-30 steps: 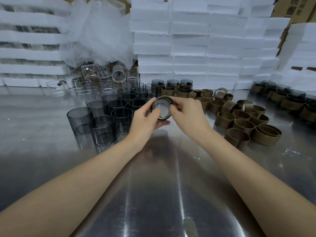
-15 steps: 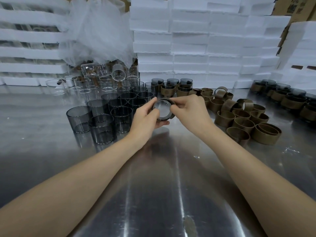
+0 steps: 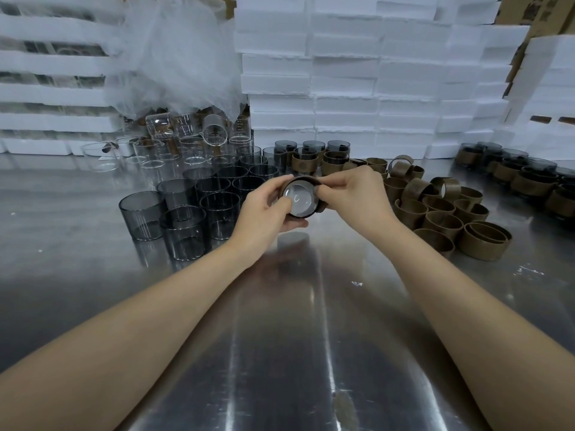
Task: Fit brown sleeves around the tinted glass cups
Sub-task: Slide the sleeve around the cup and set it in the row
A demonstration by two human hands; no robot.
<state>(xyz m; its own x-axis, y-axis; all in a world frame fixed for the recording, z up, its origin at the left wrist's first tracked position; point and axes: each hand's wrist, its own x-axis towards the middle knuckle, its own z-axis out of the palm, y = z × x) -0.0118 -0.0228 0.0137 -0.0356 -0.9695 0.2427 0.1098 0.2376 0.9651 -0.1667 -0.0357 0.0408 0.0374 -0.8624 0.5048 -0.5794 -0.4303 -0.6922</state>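
Above the steel table (image 3: 280,337): tinted glass cup (image 3: 298,199) held on its side.
The left hand (image 3: 264,209) grips the cup; the right hand (image 3: 357,197) pinches the brown sleeve (image 3: 306,181) wrapped around it.

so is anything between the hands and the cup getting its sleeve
Nothing visible stands between them. The left hand holds the tinted cup above the table, one end facing the camera. The right hand pinches the brown sleeve at the cup's upper edge. Both hands are in direct contact.
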